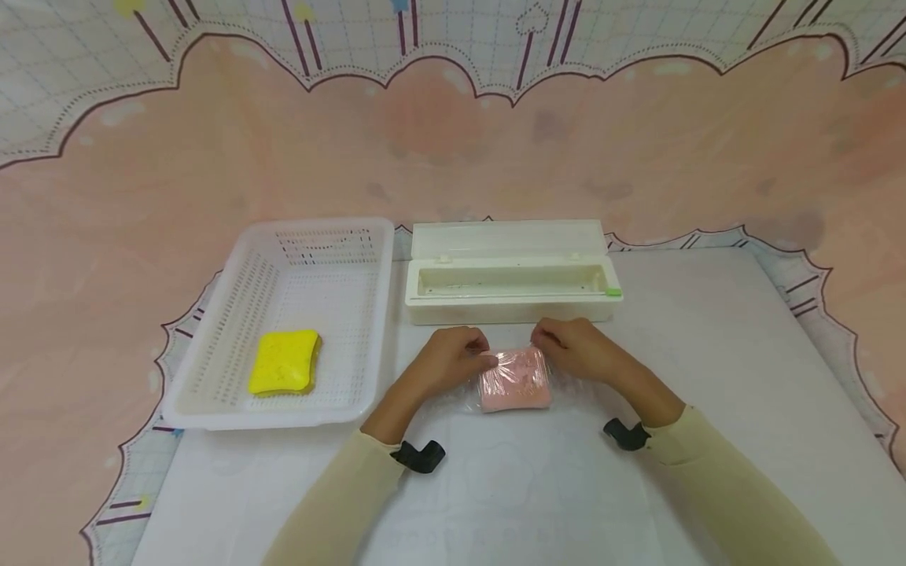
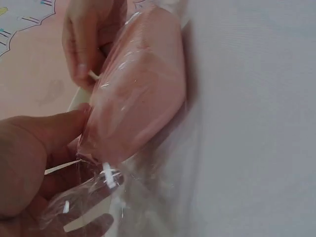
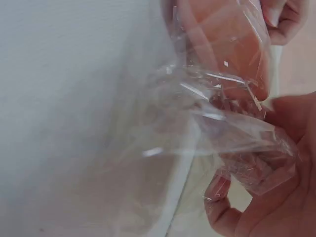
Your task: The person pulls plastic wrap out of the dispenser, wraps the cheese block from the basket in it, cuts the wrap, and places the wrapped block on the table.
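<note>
A pink pillow-shaped block, perhaps a sponge or soap, lies on the white table covering, wrapped in clear plastic film. My left hand pinches the film at the block's left edge, its thumb against the wrapped side in the left wrist view. At the upper right corner, my right hand holds gathered film between curled fingers. In the right wrist view, loose, crumpled film trails across that palm. Folds of film partly cover the fingertips.
Just behind the hands stands a long white box with its lid raised and a green slider at the right. To the left, a white perforated basket holds a similar yellow block. A patterned cloth hangs behind.
</note>
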Motion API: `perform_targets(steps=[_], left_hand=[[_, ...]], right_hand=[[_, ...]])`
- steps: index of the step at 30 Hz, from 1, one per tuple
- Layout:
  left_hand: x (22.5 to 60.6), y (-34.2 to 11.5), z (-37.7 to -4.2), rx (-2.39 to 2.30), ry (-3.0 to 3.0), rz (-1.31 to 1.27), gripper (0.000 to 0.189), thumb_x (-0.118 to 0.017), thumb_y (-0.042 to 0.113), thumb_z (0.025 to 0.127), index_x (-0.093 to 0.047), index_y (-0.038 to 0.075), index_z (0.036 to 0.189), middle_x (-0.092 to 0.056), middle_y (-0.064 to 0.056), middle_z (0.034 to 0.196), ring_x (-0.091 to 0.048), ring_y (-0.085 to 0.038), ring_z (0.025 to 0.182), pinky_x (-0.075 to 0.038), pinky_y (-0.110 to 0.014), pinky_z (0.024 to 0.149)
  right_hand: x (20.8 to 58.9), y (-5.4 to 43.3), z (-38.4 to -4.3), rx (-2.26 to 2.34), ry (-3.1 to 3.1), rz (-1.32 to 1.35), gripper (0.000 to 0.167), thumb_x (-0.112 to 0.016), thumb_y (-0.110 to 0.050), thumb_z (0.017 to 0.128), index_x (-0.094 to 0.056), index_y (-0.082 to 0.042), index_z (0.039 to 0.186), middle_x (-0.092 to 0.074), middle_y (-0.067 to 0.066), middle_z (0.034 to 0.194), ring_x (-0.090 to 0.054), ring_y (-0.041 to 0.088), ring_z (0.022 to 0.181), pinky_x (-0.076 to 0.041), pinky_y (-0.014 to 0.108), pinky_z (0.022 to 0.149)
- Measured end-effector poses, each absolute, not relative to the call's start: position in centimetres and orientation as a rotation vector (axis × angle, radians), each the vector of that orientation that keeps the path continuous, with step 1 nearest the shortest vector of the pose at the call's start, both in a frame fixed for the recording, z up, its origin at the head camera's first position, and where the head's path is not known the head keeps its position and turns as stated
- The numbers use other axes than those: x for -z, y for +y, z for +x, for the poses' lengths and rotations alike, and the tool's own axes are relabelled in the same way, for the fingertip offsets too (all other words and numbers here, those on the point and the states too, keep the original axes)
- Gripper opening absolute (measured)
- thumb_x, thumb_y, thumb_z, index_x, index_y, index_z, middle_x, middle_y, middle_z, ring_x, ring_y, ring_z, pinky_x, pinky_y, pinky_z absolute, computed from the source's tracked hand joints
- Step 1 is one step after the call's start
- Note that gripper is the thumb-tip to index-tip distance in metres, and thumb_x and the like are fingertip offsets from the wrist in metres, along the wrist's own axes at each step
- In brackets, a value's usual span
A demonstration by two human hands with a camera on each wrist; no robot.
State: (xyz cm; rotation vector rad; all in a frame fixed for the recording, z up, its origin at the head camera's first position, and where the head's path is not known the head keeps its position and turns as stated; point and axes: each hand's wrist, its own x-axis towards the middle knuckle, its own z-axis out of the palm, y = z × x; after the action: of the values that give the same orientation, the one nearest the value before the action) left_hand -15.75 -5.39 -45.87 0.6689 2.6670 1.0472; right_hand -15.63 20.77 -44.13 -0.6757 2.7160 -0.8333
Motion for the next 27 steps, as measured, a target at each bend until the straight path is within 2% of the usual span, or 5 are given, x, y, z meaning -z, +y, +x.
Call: perform_targets(steps=[3,11,20,23,27], left_hand=[[46.1,-5.3,-15.5,-1.052,2.68,0.669,0.016,-0.077,0.03,0.091,-0.074,0.014,0.096,-0.074,0.002,0.097,-0.067,-0.015,0.094,-0.054,-0.035,0.087],[46.2,-4.7,-15.3,-1.064,2.685,0.746,0.023,-0.076,0.021,0.092,-0.077,0.008,0.112,-0.078,-0.004,0.104,-0.072,-0.018,0.101,-0.056,-0.036,0.091],[45.5,-4.9,-14.3,-0.926,2.685,0.7,0.011,-0.074,0.023,0.092,-0.076,0.013,0.086,-0.07,0.002,0.08,-0.06,-0.011,0.075,-0.049,-0.026,0.067],[45.1,-5.4,-13.3,-0.938,2.636,0.617,0.017,-0.071,0.026,0.093,-0.07,0.015,0.081,-0.064,0.005,0.074,-0.055,-0.011,0.07,-0.045,-0.026,0.064],[45.2,-5.6,-12.4,-1.017,2.56,0.482,0.022,-0.066,0.031,0.096,-0.071,0.01,0.099,-0.064,0.006,0.072,-0.056,-0.01,0.07,-0.046,-0.027,0.068]], right_hand=[[44.7,20.8,-15.4,0.869,2.697,-0.766,0.023,-0.063,-0.022,0.102,-0.072,-0.011,0.119,-0.074,0.001,0.099,-0.065,0.015,0.088,-0.055,0.034,0.078],[45.5,20.3,-15.1,0.995,2.717,-0.931,0.017,-0.07,-0.012,0.096,-0.076,-0.008,0.111,-0.077,0.003,0.106,-0.072,0.021,0.099,-0.058,0.042,0.087],[44.4,19.3,-13.3,0.563,3.077,-0.704,0.025,-0.074,-0.023,0.094,-0.074,-0.012,0.116,-0.074,0.006,0.115,-0.066,0.028,0.112,-0.048,0.054,0.09],[43.5,19.3,-11.6,0.467,3.193,-0.506,0.028,-0.075,-0.029,0.092,-0.073,-0.01,0.113,-0.073,0.006,0.095,-0.066,0.026,0.091,-0.051,0.046,0.074],[43.2,19.3,-9.8,0.587,2.964,-0.279,0.045,-0.068,-0.037,0.097,-0.064,-0.004,0.127,-0.064,0.0,0.068,-0.058,0.016,0.064,-0.046,0.031,0.056]])
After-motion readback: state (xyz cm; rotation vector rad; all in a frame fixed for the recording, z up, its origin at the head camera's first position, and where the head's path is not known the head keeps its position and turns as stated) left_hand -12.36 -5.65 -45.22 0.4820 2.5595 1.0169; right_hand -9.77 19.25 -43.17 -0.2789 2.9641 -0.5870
